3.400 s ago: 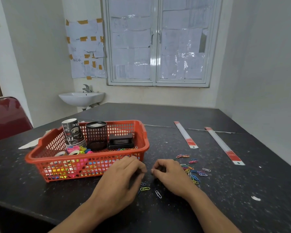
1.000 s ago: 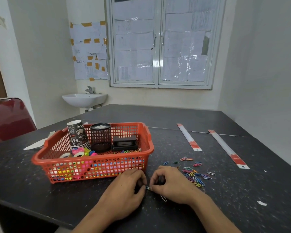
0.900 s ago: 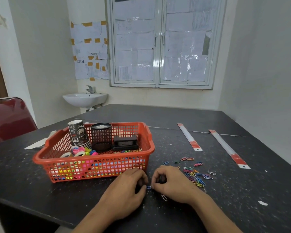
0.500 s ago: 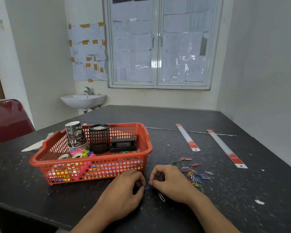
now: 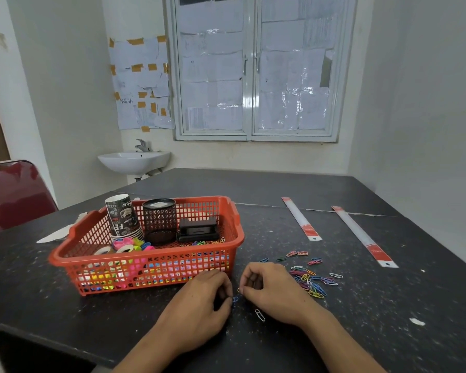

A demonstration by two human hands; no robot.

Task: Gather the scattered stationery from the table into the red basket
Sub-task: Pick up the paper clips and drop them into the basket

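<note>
The person works at the near edge of the dark speckled surface (image 5: 388, 305), just in front of the red plastic mesh basket (image 5: 159, 275), which already holds cups, tape rolls and some clips. The left hand (image 5: 199, 302) lies knuckles up, its curled fingers (image 5: 223, 288) closing at the tips on a small blue paper clip (image 5: 235, 299). The right hand (image 5: 273, 290) has its fingers (image 5: 249, 277) curled inward too; whether clips are cupped in that palm cannot be told. A white paper clip (image 5: 259, 315) lies loose just beside the right wrist, and a heap of coloured paper clips (image 5: 310, 279) sits to its right.

The step in hand looks like collecting clips. Flat wire is awkward to lift, so dragging each one against a fingernail, or sweeping the heap together into a cupped palm, should be quicker than picking singly. The hand should tip out low over the rim, since clips could slip through the mesh. Two white plastic rulers with red ends (image 5: 301, 220) wait farther off.
</note>
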